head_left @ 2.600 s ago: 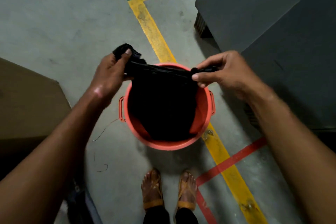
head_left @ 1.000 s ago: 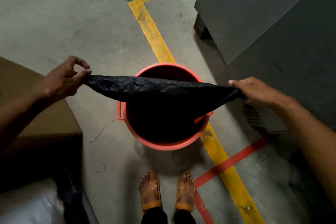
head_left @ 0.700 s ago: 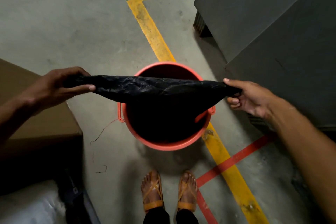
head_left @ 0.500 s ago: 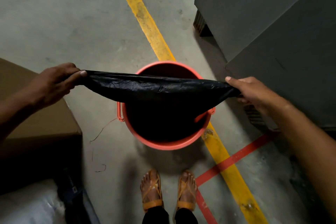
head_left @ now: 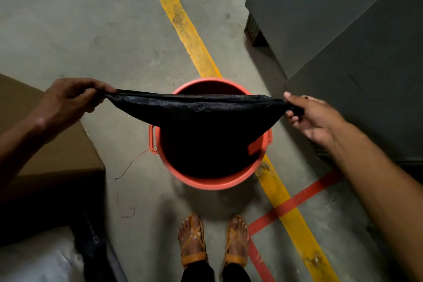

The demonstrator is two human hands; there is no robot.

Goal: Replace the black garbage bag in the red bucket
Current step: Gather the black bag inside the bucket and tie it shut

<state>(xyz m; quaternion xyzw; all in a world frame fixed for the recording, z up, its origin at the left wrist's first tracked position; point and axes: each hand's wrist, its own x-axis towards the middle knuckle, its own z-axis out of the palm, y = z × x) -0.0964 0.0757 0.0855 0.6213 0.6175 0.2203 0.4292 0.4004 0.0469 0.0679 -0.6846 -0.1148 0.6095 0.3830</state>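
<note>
Pinching black garbage bag [head_left: 196,110] taut above red bucket [head_left: 211,182]: left hand [head_left: 68,98], right hand [head_left: 313,114].

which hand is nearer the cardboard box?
Left. The left hand hovers over the cardboard box; the right hand is across the red bucket.

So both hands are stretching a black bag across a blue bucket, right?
Not quite: the bucket is red, not blue, as the head view shows. The rest holds: the left hand and right hand stretch the black bag across it.
</note>
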